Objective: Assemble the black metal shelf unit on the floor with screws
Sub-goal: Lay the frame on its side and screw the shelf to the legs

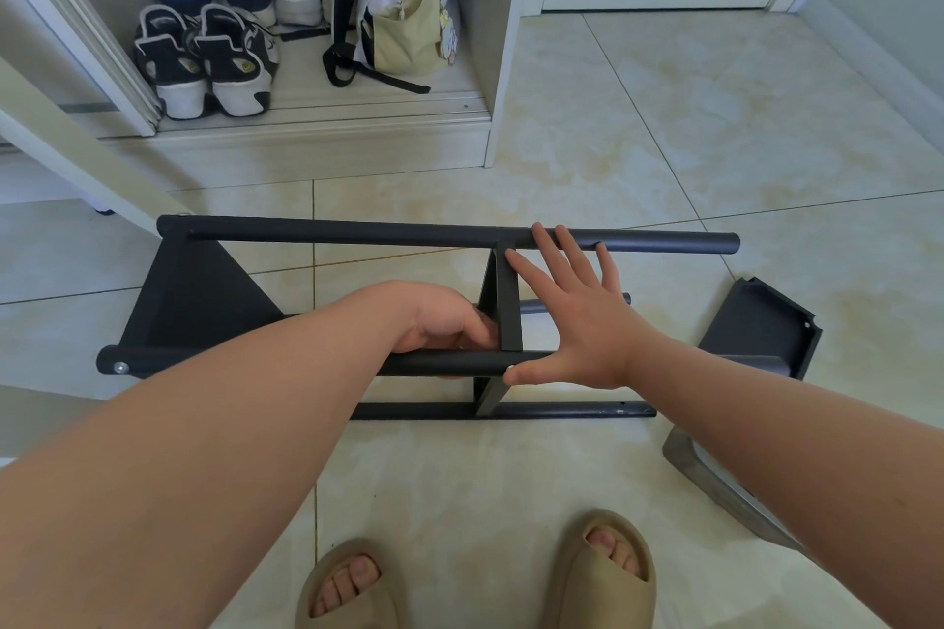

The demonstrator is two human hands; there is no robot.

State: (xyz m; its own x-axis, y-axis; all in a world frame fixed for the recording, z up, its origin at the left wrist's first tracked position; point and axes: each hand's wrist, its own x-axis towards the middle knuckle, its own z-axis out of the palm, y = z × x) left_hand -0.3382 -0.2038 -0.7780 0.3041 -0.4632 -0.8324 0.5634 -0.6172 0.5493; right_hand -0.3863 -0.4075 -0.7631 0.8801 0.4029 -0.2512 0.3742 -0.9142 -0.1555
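The black metal shelf unit [327, 230] lies on its side on the tiled floor, with long round tubes running left to right. A black end panel [199, 301] is fixed at its left, with a screw head [121, 367] showing at the near tube's end. A middle panel [503, 301] stands across the tubes. My left hand [449, 322] reaches under the near tube, its fingers curled against the middle panel; I cannot see what they hold. My right hand [577, 312] lies flat with straight fingers against the panel's right side, thumb on the near tube.
A loose black panel [761, 327] lies on the floor at the right, with a grey metal piece [715, 485] nearer me. An open cupboard at the back holds several shoes [204, 61] and a backpack [403, 0]. My sandalled feet [475, 577] stand just before the shelf.
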